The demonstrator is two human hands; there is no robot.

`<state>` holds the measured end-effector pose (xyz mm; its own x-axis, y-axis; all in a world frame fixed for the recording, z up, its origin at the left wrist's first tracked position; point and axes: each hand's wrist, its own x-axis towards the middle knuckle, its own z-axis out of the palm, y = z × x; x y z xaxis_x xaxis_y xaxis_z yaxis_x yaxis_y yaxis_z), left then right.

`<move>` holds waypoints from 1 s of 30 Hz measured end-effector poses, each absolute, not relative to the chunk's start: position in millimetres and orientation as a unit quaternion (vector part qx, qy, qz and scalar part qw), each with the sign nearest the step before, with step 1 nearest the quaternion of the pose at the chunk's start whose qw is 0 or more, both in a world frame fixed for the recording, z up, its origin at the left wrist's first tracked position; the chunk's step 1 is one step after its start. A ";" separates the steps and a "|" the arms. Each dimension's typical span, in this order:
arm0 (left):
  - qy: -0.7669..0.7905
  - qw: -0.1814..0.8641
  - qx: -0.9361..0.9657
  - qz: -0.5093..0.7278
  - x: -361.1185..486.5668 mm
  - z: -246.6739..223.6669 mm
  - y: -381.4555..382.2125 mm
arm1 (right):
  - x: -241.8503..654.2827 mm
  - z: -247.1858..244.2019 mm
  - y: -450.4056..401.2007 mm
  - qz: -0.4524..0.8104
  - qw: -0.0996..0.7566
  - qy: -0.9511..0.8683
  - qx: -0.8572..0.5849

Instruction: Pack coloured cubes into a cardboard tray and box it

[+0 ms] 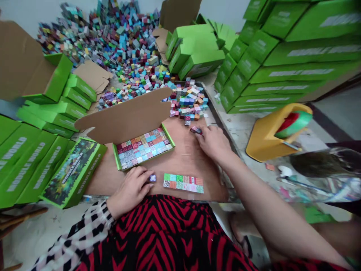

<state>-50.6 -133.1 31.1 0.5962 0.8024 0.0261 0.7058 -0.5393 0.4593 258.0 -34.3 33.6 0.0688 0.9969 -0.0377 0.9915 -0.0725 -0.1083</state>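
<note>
My left hand rests at the table's front edge, thumb and forefinger closed around a small purple-and-white patterned cube. Just right of it lies a two-row strip of coloured cubes, in green, orange, red and pink. Farther back, my right hand reaches over the cardboard sheet, its fingertips pinching dark patterned cubes; their exact number is unclear. Between the hands and the pile stands an open green box, filled with rows of patterned cubes. Its brown cardboard lid is raised behind it.
A big heap of loose cubes covers the back, spilling toward my right hand. Green boxes are stacked at the right, others at the left. A yellow container holding a tape roll stands right of the raised table edge.
</note>
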 end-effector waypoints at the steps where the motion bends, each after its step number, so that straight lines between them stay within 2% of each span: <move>1: 0.435 0.208 0.868 0.121 -49.7 29.4 -133.0 | 255.6 31.9 -31.6 0.049 0.023 -0.678 -0.733; 6: 0.443 0.203 0.862 0.142 -43.7 28.2 -129.5 | 253.7 35.9 -48.5 0.078 0.066 -0.688 -0.718; 11: 0.437 0.234 0.849 0.185 -35.6 28.0 -124.9 | 241.9 47.8 -90.9 0.247 0.163 -0.792 -0.534; 13: 0.441 0.243 0.842 0.192 -30.2 26.8 -122.4 | 232.3 48.0 -100.6 0.306 0.154 -0.803 -0.487; 17: 0.455 0.236 0.837 0.192 -23.3 25.5 -120.7 | 217.3 42.7 -104.4 0.328 0.094 -0.809 -0.479; 22: 0.458 0.220 0.839 0.196 -23.9 31.0 -123.7 | 212.3 37.1 -105.0 0.356 0.145 -0.811 -0.441; 25: 0.440 0.208 0.850 0.203 -17.8 41.1 -121.4 | 222.0 33.5 -92.9 0.357 0.212 -0.782 -0.465; 30: 0.399 0.164 0.889 0.153 16.2 59.1 -106.3 | 245.8 17.2 -33.4 0.273 0.313 -0.631 -0.656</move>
